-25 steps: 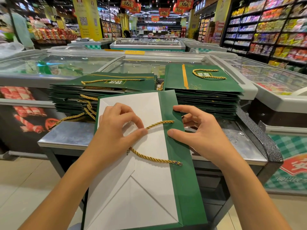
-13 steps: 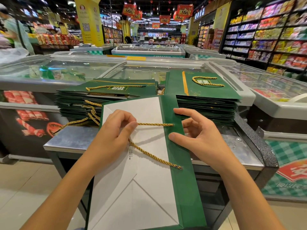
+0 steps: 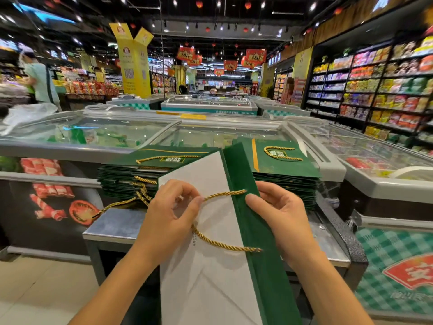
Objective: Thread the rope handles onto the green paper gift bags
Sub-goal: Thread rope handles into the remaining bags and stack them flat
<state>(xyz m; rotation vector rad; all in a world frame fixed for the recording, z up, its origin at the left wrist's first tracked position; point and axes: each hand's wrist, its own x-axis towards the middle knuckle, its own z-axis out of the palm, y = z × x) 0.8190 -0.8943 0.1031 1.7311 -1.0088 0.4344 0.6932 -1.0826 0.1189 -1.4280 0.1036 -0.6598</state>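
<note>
Left hand: at the centre of the frame we see the left hand pinching the rope handle between thumb and forefinger, the other fingers curled beneath.
Right hand: just right of centre, the right hand grips the bag's green strip, thumb flat on top beside the rope's upper end and fingers curled at the strip's right edge.
Rope handle: a gold twisted cord. Both its ends meet the green strip, one by the right thumb and one lower down, and the loop runs left across the white paper and under the left hand.
Gift bag: the gift bag lies flat, running from the centre to the bottom edge, with its white inside facing up and the green strip along its right side.
Stacks: behind the hands we count two piles of flat green bags, the left stack and the right stack, each with a gold handle on top.
Loose ropes: loose ropes trail from the left stack, one over the table edge.
Table: a metal table carries the stacks.
Surroundings: glass-topped freezers stand across the middle, stocked shelves at the right, and a person at the upper left.
</note>
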